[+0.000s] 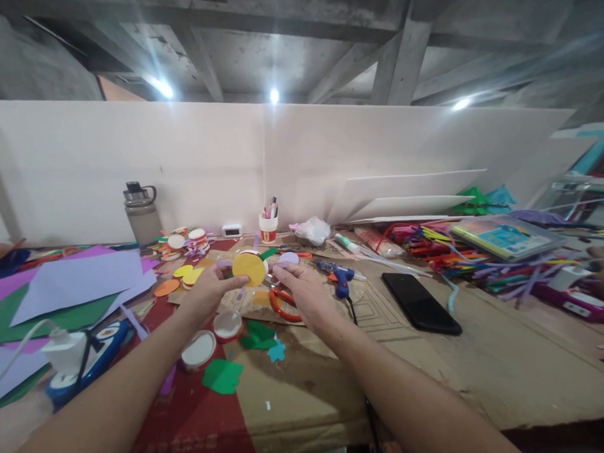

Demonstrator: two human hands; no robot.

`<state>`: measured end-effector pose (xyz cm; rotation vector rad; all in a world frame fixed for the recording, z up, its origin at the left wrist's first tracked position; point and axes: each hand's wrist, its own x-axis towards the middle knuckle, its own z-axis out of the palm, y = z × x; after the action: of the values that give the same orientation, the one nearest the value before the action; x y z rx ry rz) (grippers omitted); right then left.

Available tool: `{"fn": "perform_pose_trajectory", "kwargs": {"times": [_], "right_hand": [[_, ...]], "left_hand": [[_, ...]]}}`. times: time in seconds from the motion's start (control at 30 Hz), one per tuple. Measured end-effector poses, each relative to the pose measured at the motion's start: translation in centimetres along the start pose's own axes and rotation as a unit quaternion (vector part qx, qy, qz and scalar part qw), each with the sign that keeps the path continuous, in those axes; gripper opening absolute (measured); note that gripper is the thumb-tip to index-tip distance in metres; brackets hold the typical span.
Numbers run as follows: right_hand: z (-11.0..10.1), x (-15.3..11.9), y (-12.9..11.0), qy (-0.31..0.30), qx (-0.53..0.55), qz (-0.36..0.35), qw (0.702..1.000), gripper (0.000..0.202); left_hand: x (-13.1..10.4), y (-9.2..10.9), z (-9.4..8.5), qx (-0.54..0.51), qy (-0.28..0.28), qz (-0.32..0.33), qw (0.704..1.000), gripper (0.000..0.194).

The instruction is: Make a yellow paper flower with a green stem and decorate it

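Observation:
My left hand (213,291) pinches a round yellow disc (249,268), its thumb lying on the disc's face. Purple strips stick out at the disc's sides, and a green piece (267,254) shows at its upper right. My right hand (299,288) has its fingertips together at the purple strip right of the disc. Under that hand lie red-handled scissors (284,306). Nearer to me are two round white-topped tubs (199,349), green paper pieces (223,376) and a small blue cutout (276,350).
A black phone (421,304) and a blue glue gun (342,282) lie to the right. Colored paper sheets (79,280) and a power strip (88,364) are left. A bottle (141,214) and pen cup (268,228) stand behind. Craft stems (421,242) pile at back right.

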<state>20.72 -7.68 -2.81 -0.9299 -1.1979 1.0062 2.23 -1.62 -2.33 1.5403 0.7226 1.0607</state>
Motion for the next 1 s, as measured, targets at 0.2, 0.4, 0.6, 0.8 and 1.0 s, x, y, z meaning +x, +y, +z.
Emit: {"fn": "perform_pose_trajectory", "kwargs": {"times": [0.2,0.4,0.6,0.8,1.0], "right_hand": [[0.2,-0.1,-0.3,-0.001,0.072,0.029,0.997,0.037],[-1.1,0.7,-0.3,0.02,0.057,0.015,0.998,0.032],[-2.4,1.6,-0.2,0.032,0.024,0.011,0.999,0.041],[-2.3,1.9,0.7,-0.016,-0.012,0.042,0.999,0.046],[-2.1,1.7,0.7,-0.014,-0.032,0.046,0.998,0.046]], "left_hand": [[0.0,0.0,0.2,-0.017,0.004,-0.009,1.0,0.041],[0.0,0.0,-0.1,-0.01,0.015,-0.034,0.999,0.044],[-0.3,-0.3,-0.2,0.038,0.012,-0.059,0.997,0.047],[-0.1,-0.6,-0.4,0.091,0.005,-0.059,0.994,0.054],[-0.2,-0.5,0.0,0.079,0.013,-0.056,0.995,0.05]]}}
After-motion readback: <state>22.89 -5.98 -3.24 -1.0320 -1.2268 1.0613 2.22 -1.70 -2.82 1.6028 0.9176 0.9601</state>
